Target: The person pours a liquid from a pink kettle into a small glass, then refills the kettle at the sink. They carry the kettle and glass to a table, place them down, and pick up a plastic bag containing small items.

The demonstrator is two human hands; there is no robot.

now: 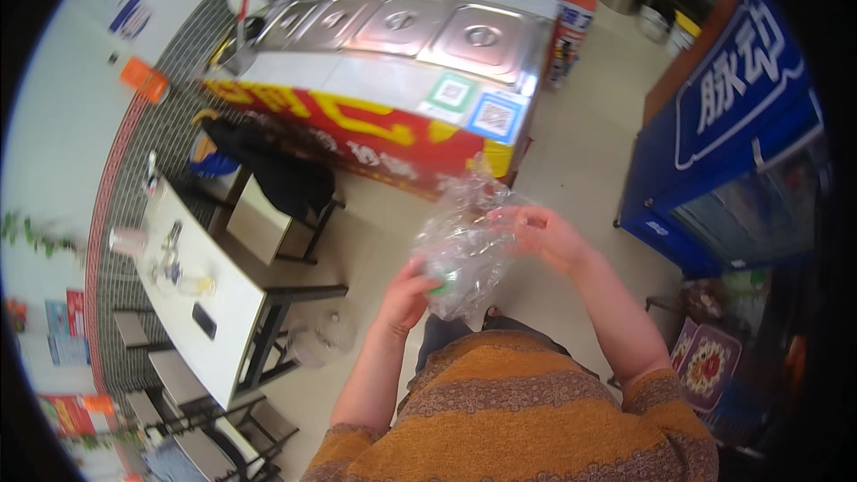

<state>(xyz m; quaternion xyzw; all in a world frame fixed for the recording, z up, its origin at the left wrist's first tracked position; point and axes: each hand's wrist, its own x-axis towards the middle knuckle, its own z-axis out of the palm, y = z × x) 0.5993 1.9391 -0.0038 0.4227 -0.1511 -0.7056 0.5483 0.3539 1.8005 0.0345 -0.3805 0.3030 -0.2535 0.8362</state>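
A crumpled clear plastic bag [469, 241] hangs in front of my body, with a small green thing [440, 281] in or behind its film. My left hand [408, 291] grips the bag's lower left side, close to the green thing. On the upper right, my right hand [539, 231] is at the bag's edge with its fingers bent; blur hides whether they pinch the film. Beyond the bag stands a food counter [395, 127] with a red and yellow front and several lidded steel pans [479, 37].
To the left is a white table [234, 304] with a phone [204, 320] and small items on it. Chairs and stools stand around it, one with a dark garment [281, 171]. A blue drinks fridge [669, 194] stands at the right. A clear bag [325, 338] lies by the table.
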